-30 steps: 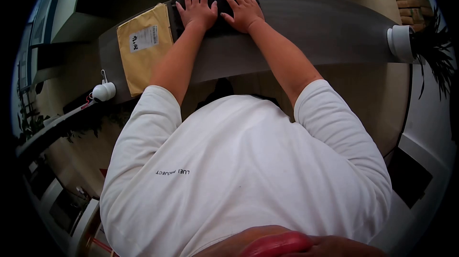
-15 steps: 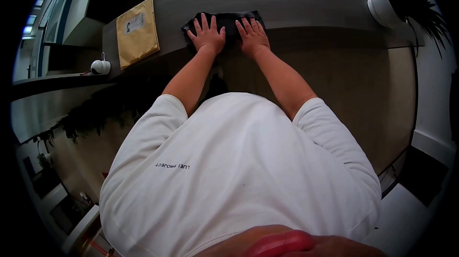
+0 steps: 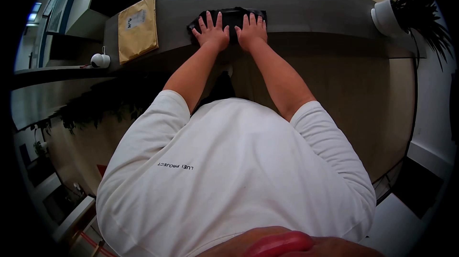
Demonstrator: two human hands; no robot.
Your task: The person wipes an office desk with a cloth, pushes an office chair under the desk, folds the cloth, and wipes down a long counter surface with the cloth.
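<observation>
Flat on the grey counter (image 3: 306,8), near its front edge, lies a black, slightly shiny bundle (image 3: 233,18) that looks like a folded plastic bag or piece of dark material. My left hand (image 3: 213,35) rests palm down on its left part with the fingers spread. On the right part, my right hand (image 3: 251,32) presses down the same way, fingers stretched out. A narrow gap separates the two thumbs, and black material shows between them. The hands cover much of the near side of the bundle.
Left on the counter lies a yellow padded envelope (image 3: 138,39) with a white label. A small white camera (image 3: 100,60) stands beyond it, at the left edge. At the right end is a dark spiky plant in a white pot (image 3: 386,17).
My right hand has turned and shifted slightly, its thumb now pointing toward the left hand. Both hands stay on the black bundle. The view has moved a little.
</observation>
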